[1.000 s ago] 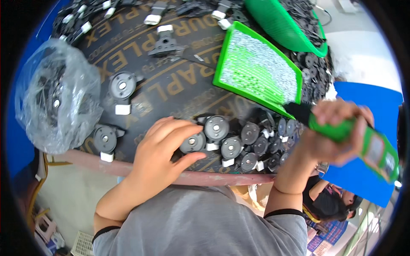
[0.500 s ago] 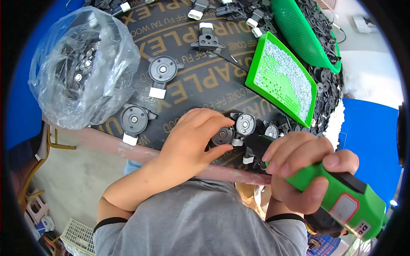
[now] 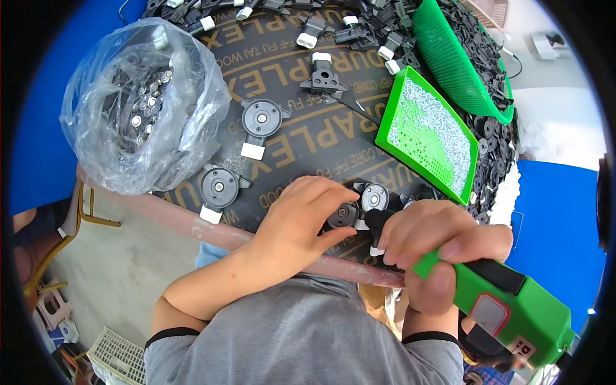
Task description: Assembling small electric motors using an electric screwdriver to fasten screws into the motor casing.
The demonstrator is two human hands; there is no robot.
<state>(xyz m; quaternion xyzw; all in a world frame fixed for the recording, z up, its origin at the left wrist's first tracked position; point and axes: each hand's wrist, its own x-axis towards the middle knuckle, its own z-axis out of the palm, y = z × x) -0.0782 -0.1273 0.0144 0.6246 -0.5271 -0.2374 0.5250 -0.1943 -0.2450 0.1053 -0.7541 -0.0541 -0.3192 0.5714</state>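
Note:
My left hand (image 3: 301,215) curls thumb and fingers around a round black plastic part (image 3: 343,217) near the table's front edge. My right hand (image 3: 443,237) grips a green power screwdriver (image 3: 542,314). Its black nose points left, close beside the held part; I cannot tell whether the bit touches it. Just behind the held part lies another round part with a grey face (image 3: 374,197). To the left rest a round assembly with a white connector (image 3: 263,119) and a similar assembly (image 3: 219,187). Farther back is a black housing with a white end (image 3: 324,78).
A green tray (image 3: 385,128) of small silvery screws lies right of centre. Behind it stands a green basket (image 3: 443,64) heaped with black parts. At the left sits a clear plastic bag (image 3: 96,160) with small metal-centred pieces. Black housings (image 3: 372,29) pile along the far side.
My right hand has brought the screwdriver leftward, nearer my left hand and the round part. My left hand keeps its hold. The whole view has shifted slightly.

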